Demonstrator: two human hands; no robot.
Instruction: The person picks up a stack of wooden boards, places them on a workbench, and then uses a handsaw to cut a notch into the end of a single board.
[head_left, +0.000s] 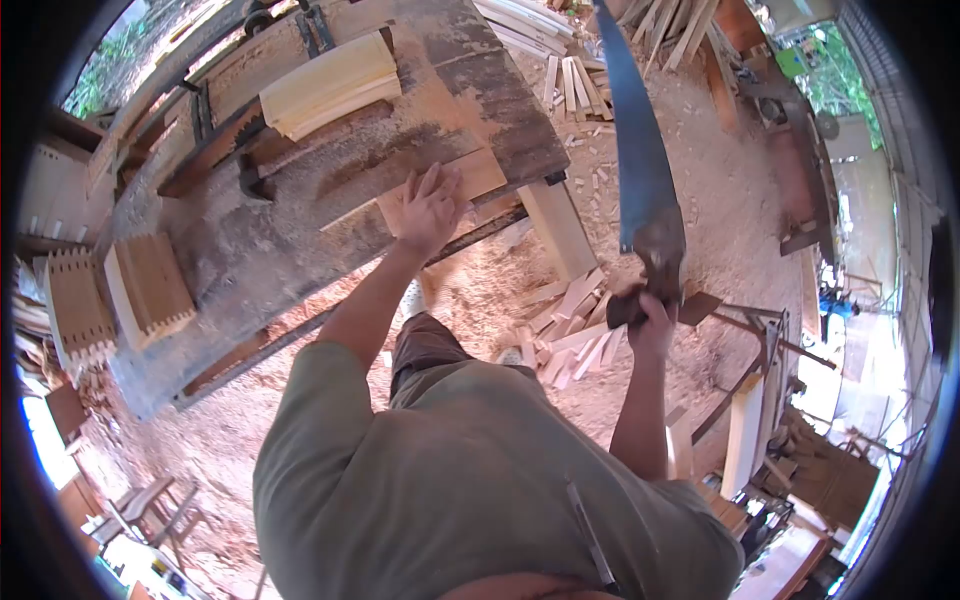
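The head view shows a short, flat board [482,172] on the workbench [290,235], close to the near edge, with its long axis running roughly along that edge. The left hand [432,212] is on top of it, fingers somewhat spread and pointing away from the body, the palm side down; the board's far right end reaches out past the fingers, toward the side where the saw is. The right hand [655,325] is closed around the handle of a handsaw [645,150], though the exact placing of each finger is hard to tell. The saw is raised off to the right, well apart from the board, its long blade pointing forward, away from the person, and running across the board's line rather than along it. The left hand is plainly the nearer one to the board. No container can be made out with certainty around the hands. Farther along the bench, a stack of pale boards [330,85] lies beyond the left hand, and two stacks of notched pieces, one [82,305] beside the other [150,290], stand at the left end. Loose offcuts [575,325] lie on the floor among the shavings.
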